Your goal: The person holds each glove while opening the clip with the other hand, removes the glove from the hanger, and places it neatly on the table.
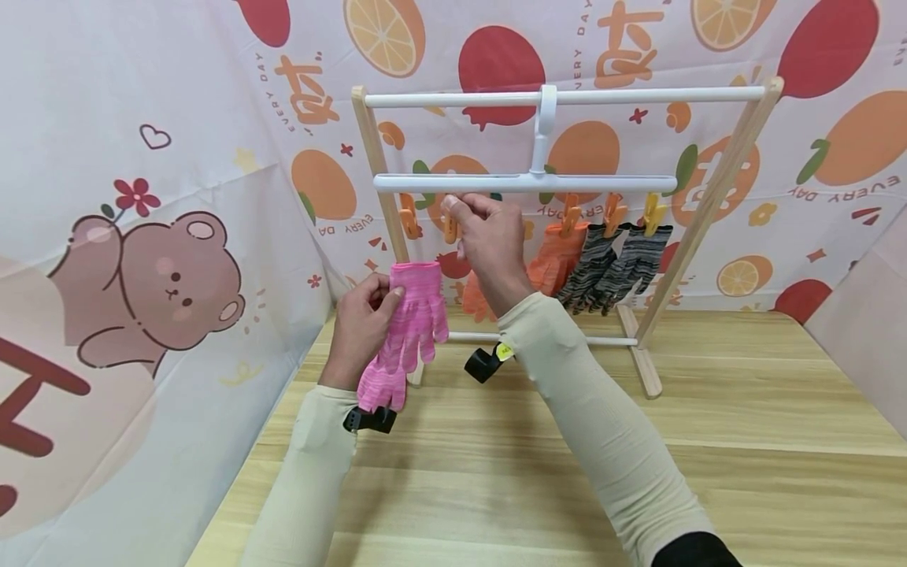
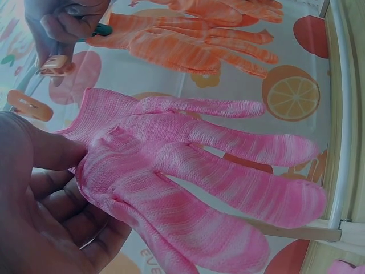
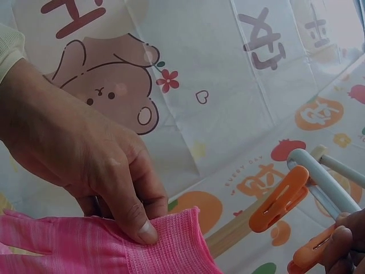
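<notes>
My left hand (image 1: 361, 331) pinches a pink knit glove (image 1: 416, 307) near its cuff, thumb in front, with the fingers of the glove hanging down. A second pink glove (image 1: 383, 387) shows below it, partly covered by the first. Up at the white hanger (image 1: 524, 183), my right hand (image 1: 494, 240) pinches an orange clip (image 3: 311, 251) under the bar, thumb and finger on it. Another orange clip (image 1: 409, 216) hangs at the bar's left end, just above the held glove's cuff.
A pair of orange gloves (image 1: 560, 256) and a pair of grey-black gloves (image 1: 641, 256) hang from clips on the hanger's right half. A rack with a white rail (image 1: 652, 95) and wooden legs (image 1: 708, 213) carries the hanger and stands on the wooden table (image 1: 744, 441).
</notes>
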Action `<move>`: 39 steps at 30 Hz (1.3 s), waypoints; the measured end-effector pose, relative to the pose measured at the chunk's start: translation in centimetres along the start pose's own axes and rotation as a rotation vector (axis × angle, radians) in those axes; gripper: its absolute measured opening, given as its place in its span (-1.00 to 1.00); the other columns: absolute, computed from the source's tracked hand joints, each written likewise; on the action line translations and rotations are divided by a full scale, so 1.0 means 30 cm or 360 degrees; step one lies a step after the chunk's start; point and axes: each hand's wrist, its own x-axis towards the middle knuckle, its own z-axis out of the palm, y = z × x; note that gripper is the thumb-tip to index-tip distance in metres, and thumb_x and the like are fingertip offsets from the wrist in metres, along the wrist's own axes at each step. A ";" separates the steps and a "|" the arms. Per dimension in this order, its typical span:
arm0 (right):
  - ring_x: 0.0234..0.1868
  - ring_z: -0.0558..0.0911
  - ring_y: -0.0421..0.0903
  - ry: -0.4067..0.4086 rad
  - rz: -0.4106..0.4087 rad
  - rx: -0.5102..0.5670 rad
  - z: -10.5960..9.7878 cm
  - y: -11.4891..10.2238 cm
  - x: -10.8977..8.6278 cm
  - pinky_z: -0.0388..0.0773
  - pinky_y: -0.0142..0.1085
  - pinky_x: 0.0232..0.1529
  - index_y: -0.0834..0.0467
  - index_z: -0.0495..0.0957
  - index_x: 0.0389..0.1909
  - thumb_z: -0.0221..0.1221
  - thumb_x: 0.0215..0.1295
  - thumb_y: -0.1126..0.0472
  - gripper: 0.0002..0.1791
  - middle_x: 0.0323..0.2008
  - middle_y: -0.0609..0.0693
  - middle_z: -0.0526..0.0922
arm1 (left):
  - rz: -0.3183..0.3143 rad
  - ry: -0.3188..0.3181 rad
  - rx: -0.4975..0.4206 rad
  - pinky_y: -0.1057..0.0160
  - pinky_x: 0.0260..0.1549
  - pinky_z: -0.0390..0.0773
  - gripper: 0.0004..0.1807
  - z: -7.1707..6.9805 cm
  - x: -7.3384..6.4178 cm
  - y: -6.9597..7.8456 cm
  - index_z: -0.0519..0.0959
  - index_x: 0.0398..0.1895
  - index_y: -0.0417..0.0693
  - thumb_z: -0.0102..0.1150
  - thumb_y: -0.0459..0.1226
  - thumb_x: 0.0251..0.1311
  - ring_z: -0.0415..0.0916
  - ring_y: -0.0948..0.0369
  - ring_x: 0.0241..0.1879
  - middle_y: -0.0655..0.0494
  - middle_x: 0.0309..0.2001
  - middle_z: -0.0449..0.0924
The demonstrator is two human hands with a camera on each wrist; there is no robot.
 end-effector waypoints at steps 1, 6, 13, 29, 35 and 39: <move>-0.73 0.37 -0.16 0.0001 0.0005 0.0000 0.000 0.001 0.000 0.38 -0.40 -0.61 0.19 0.75 -0.07 0.29 0.40 0.15 -0.78 -0.37 0.06 0.61 | -0.0006 -0.0001 -0.0001 0.21 -0.38 0.43 -0.82 0.000 0.000 -0.001 0.61 -0.09 -0.18 0.14 -0.24 0.47 0.44 0.09 -0.35 -0.05 -0.30 0.59; -0.72 0.38 -0.15 0.0005 0.0015 -0.0013 -0.002 0.000 -0.005 0.37 -0.40 -0.61 0.18 0.76 -0.07 0.29 0.40 0.14 -0.77 -0.36 0.07 0.61 | -0.0037 -0.0007 0.0007 0.20 -0.37 0.44 -0.81 -0.004 -0.003 0.000 0.61 -0.07 -0.17 0.14 -0.23 0.47 0.45 0.09 -0.33 -0.06 -0.27 0.59; -0.70 0.39 -0.13 0.0009 0.0029 -0.0020 -0.002 0.001 -0.009 0.39 -0.36 -0.58 0.21 0.74 -0.03 0.29 0.41 0.13 -0.73 -0.34 0.09 0.64 | -0.0052 -0.0003 0.0015 0.21 -0.37 0.45 -0.81 -0.008 -0.005 -0.003 0.61 -0.07 -0.19 0.14 -0.23 0.46 0.46 0.09 -0.34 -0.07 -0.28 0.60; -0.73 0.38 -0.15 0.0013 -0.0006 -0.0028 0.000 0.002 -0.009 0.40 -0.39 -0.60 0.22 0.74 -0.05 0.30 0.39 0.15 -0.75 -0.38 0.06 0.60 | -0.0044 0.0017 0.0037 0.24 -0.35 0.43 -0.79 -0.021 -0.003 -0.021 0.61 -0.06 -0.19 0.15 -0.22 0.47 0.45 0.10 -0.33 -0.08 -0.27 0.62; -0.73 0.38 -0.14 0.0012 -0.0018 -0.0025 -0.001 0.000 -0.005 0.41 -0.39 -0.60 0.23 0.74 -0.06 0.31 0.39 0.17 -0.76 -0.38 0.07 0.61 | -0.0047 0.0013 0.0028 0.25 -0.34 0.43 -0.79 -0.025 0.001 -0.022 0.61 -0.07 -0.21 0.14 -0.22 0.48 0.45 0.10 -0.33 -0.10 -0.28 0.61; -0.72 0.38 -0.14 0.0010 0.0004 -0.0031 -0.002 -0.001 -0.003 0.40 -0.39 -0.60 0.22 0.74 -0.04 0.30 0.39 0.15 -0.75 -0.35 0.07 0.63 | -0.0047 0.0001 0.0035 0.27 -0.34 0.43 -0.77 -0.031 -0.001 -0.016 0.61 -0.06 -0.21 0.12 -0.20 0.49 0.44 0.11 -0.32 -0.09 -0.28 0.59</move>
